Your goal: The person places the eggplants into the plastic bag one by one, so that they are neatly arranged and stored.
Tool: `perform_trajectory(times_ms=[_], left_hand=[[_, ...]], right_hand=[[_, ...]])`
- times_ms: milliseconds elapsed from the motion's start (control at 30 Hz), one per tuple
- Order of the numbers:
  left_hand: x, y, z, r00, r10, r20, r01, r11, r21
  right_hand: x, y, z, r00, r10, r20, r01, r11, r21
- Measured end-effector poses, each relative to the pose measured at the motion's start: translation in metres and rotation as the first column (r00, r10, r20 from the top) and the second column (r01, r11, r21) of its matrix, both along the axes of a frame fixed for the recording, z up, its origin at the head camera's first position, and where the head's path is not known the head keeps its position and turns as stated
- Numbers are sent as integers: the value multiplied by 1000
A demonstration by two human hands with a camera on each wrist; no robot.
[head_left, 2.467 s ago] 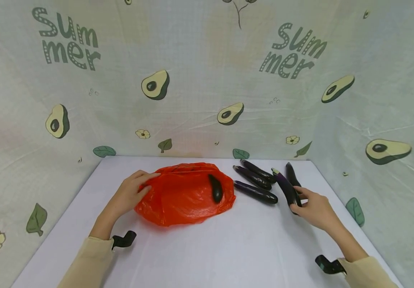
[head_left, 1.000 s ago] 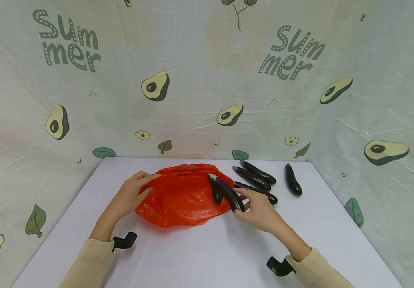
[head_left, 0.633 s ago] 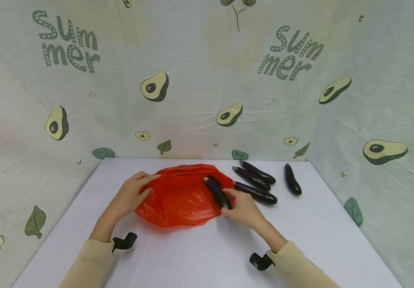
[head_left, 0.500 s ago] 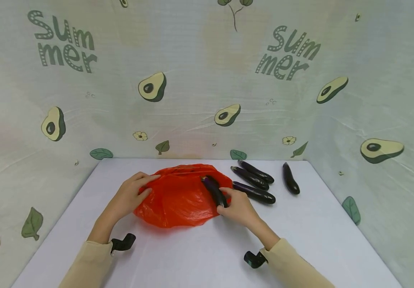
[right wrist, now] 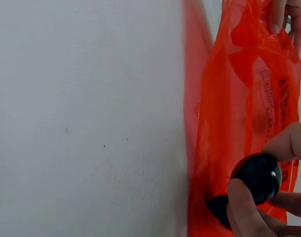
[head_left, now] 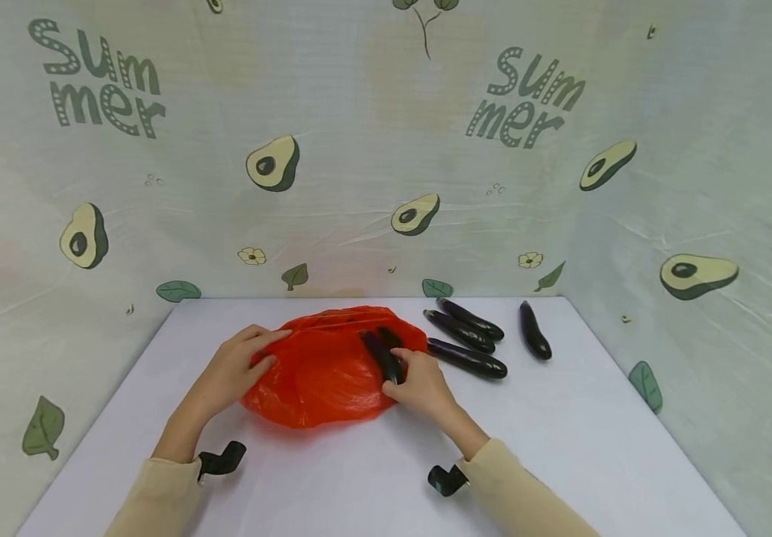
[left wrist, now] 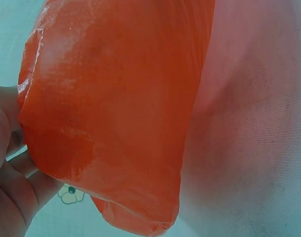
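An open red plastic bag (head_left: 318, 388) lies on the white table. My left hand (head_left: 227, 365) holds the bag's left edge between thumb and fingers; the left wrist view shows these fingers (left wrist: 21, 195) at the edge of the red film. My right hand (head_left: 424, 386) grips a dark purple eggplant (head_left: 380, 355) by its rounded end, with the stem end pointing into the bag's mouth. Behind it, a second eggplant (head_left: 389, 338) rests inside the bag, partly covered. In the right wrist view, the held eggplant (right wrist: 263, 180) shows end-on between thumb and fingers.
Three eggplants lie just right of the bag, the nearest one (head_left: 469, 360) close to its edge. Another eggplant (head_left: 534, 332) sits apart, farther right. A printed cloth (head_left: 359, 149) with avocados and "summer" lettering walls the table (head_left: 332, 477) at the back and sides.
My right hand has carried the eggplant from the right side of the table leftward into the bag's mouth. The left hand has stayed on the bag's edge. The head view has shifted slightly.
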State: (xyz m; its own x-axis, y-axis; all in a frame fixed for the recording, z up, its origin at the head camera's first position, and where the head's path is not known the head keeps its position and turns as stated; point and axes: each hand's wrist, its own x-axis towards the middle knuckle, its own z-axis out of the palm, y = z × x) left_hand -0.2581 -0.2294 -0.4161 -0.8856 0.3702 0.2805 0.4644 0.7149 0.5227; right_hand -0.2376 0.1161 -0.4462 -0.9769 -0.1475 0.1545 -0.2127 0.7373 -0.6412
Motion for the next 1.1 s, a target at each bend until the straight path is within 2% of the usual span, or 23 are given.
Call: perform_trajectory(times_ms=[267,467,733,1100], left_hand=[[6,-8,0,1000,24,12,-24,1000,5],[4,-8,2,1000,14,11,-14,1000,2],[4,-7,4,1000,14,19,-14,1000,2],[0,-2,3,1000,-1,5,1,1000,-1]], right_hand=[[1,-14,-3,999,-13,40,12,999,30],[2,-13,-8,998,-42,57,39,998,50],[-1,-12,-14,999,-36,17,36,999,40],[-9,-8,-21,996,-86,-9,86,996,27]])
